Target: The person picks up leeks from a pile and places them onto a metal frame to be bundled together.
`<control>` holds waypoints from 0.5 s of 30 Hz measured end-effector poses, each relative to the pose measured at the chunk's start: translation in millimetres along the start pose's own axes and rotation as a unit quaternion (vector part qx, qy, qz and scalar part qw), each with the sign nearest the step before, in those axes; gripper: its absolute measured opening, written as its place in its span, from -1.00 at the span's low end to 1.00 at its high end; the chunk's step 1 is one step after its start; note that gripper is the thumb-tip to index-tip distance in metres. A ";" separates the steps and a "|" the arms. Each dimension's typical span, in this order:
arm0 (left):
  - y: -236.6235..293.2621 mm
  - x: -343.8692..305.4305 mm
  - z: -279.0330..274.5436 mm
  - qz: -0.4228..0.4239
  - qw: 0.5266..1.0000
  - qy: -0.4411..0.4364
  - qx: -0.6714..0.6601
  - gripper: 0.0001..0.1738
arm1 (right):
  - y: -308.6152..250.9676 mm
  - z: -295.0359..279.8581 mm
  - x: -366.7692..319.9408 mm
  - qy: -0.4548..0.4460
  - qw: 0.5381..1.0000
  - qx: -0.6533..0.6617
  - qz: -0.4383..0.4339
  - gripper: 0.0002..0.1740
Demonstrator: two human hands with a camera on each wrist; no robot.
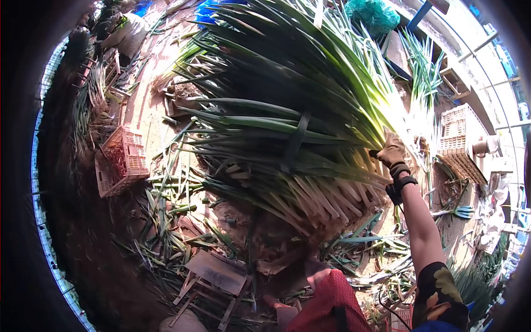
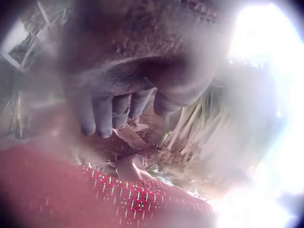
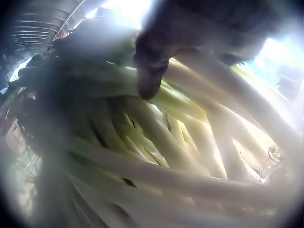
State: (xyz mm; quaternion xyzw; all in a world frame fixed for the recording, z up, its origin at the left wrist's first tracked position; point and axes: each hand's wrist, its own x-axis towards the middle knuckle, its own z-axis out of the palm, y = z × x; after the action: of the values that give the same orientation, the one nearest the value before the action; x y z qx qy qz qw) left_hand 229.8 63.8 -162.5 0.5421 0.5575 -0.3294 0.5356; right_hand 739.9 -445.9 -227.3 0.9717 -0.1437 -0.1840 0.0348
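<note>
A large heap of green onions (image 1: 287,105) fills the middle of the head view, leaves to the left and white stalks to the right. At its right side, the gloved right hand (image 1: 391,150) grips stalks. In the right wrist view this hand (image 3: 190,38) has one digit bent down over the pale stalks (image 3: 166,142); its other fingers are mostly hidden. The left hand (image 2: 137,71), gloved and visible only in the left wrist view, hangs with loosely bent fingers above red patterned cloth (image 2: 133,199) and holds nothing.
Plastic crates stand at the left (image 1: 135,152) and right (image 1: 462,141). A small wooden stool (image 1: 218,271) is near the person's legs. Loose leaves (image 1: 166,232) litter the ground, and more green onions (image 1: 423,72) lie at the upper right.
</note>
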 end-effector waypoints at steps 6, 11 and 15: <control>-9.5 7.7 -2.6 0.016 1.000 -0.005 -0.025 -0.64 | -12.7 -15.6 -1.7 -0.022 0.995 0.100 -0.013 0.18; -22.2 13.1 -9.9 0.018 0.999 -0.013 -0.025 -0.63 | -24.7 7.5 -11.7 0.034 0.990 0.136 0.002 0.10; -23.5 20.7 -14.5 0.012 1.000 -0.023 -0.014 -0.62 | -22.9 1.2 -22.6 0.019 0.996 0.083 -0.034 -0.01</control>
State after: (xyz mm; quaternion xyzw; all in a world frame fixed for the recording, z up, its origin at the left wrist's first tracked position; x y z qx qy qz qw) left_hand 207.2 78.1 -184.2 0.5331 0.5434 -0.3276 0.5597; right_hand 725.4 -417.4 -223.3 0.9789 -0.1245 -0.1541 -0.0499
